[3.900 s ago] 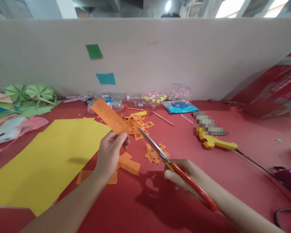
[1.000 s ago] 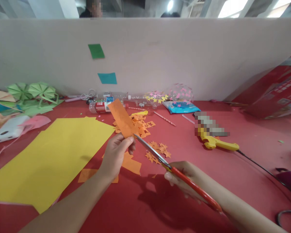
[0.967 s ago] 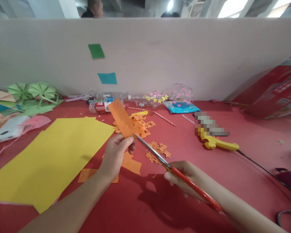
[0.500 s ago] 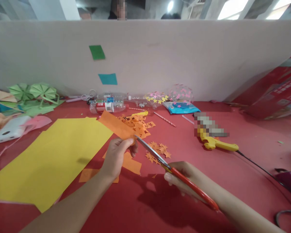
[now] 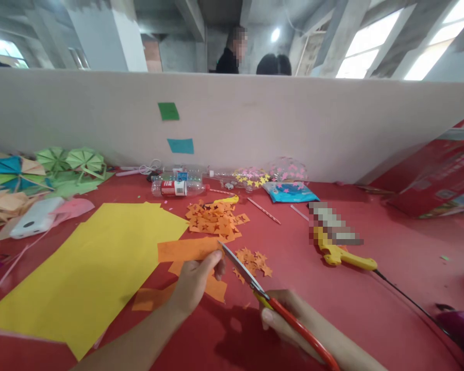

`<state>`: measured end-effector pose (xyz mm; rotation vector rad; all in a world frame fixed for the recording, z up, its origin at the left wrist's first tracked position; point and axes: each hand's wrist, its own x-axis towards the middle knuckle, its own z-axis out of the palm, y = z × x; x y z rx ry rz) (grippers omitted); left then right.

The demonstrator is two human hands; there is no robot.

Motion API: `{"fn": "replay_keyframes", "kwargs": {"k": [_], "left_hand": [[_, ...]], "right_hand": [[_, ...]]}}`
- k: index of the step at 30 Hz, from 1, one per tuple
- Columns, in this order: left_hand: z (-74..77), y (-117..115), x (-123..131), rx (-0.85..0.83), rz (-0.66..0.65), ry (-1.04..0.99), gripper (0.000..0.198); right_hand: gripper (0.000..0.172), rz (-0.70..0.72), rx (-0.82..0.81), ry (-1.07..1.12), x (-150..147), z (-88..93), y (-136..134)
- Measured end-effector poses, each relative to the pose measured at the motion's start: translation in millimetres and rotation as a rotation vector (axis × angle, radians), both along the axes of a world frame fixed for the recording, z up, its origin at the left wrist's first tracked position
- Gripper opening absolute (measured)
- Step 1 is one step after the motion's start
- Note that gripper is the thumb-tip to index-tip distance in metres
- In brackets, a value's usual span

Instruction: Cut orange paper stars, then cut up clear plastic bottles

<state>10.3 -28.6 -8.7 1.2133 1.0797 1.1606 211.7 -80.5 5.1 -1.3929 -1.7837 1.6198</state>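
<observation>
Between the thumb and fingers of my left hand [image 5: 195,281] is an orange paper strip [image 5: 185,249], pinched near its right end. My right hand [image 5: 284,317] is closed around the handles of a pair of scissors [image 5: 242,268] with red and yellow grips. The blade tips reach the strip's right end, just above my left thumb. Just beyond lies a heap of orange paper scraps [image 5: 212,221] with star-shaped holes. Small orange paper stars [image 5: 255,262] form a pile behind the scissors. More orange paper pieces [image 5: 150,299] lie partly hidden under my left hand and forearm.
Yellow paper sheets [image 5: 88,273] cover the left of the red table. A yellow glue gun [image 5: 344,256] with a black cord lies to the right. Plastic bottles [image 5: 174,188], a blue packet [image 5: 290,192] and striped straws [image 5: 263,211] lie toward the pale partition [image 5: 294,121].
The view has tilted up, showing more of the room and people beyond the partition. The orange strip has turned from slanting to nearly level. Both hands keep their hold.
</observation>
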Motion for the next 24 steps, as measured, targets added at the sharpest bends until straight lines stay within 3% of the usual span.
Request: {"fn": "replay_keyframes", "kwargs": {"k": [6,15,19,24], "left_hand": [[-2.0,3,-3,-0.065,-0.025,-0.047,0.035],[-9.4,20,-13,-0.135,0.000,-0.099,0.034],[-4.1,22,-13,-0.092,0.011,-0.090,0.032],[7.1,20,-10,-0.067,0.007,-0.097,0.029]], "right_hand": [[0.060,0.072,0.079,0.075,-5,-7.0,8],[0.062,0.014,0.113,0.010,-16,-15.9,20],[0.064,-0.091,-0.058,0.009,-23,-9.3,17],[0.063,-0.120,0.019,0.005,-27,-4.6,12]]}}
